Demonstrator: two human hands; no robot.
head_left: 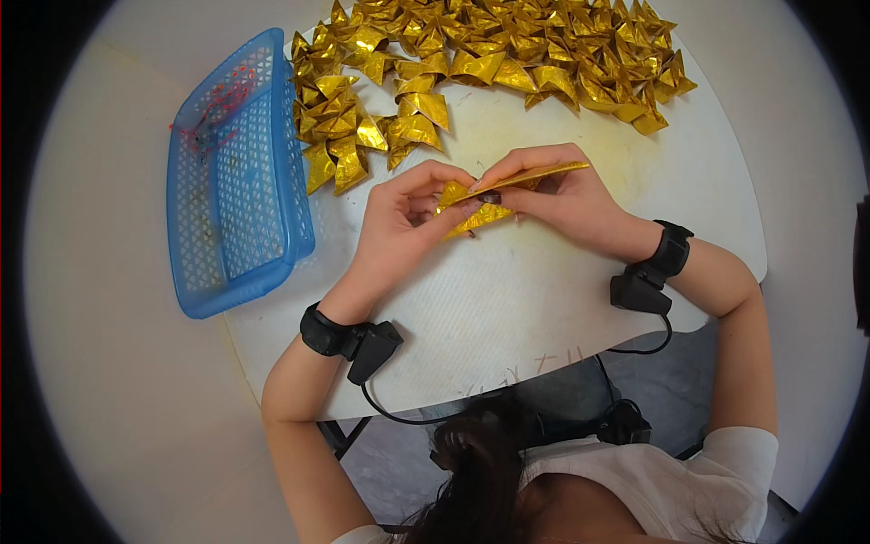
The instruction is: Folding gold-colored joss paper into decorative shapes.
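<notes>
A partly folded piece of gold foil paper [489, 216] is held over the middle of the white table [471, 313]. My left hand [396, 222] pinches its left end between thumb and fingers. On the other side, my right hand [580, 201] grips it with the thumb along the near face and the fingers behind. One flap sticks out toward the upper right, past my right fingers. Both thumbs nearly meet at the paper's middle. Beyond my hands lies a large heap of folded gold foil pieces [489, 68] with pointed ends, its nearest ones just past my left hand.
A blue plastic basket [283, 172] with lattice walls stands at the left table edge, close to the heap. Thin red strands [222, 102] lie in it. Black wrist straps [328, 332] carry small boxes with cables that hang by the table's front edge.
</notes>
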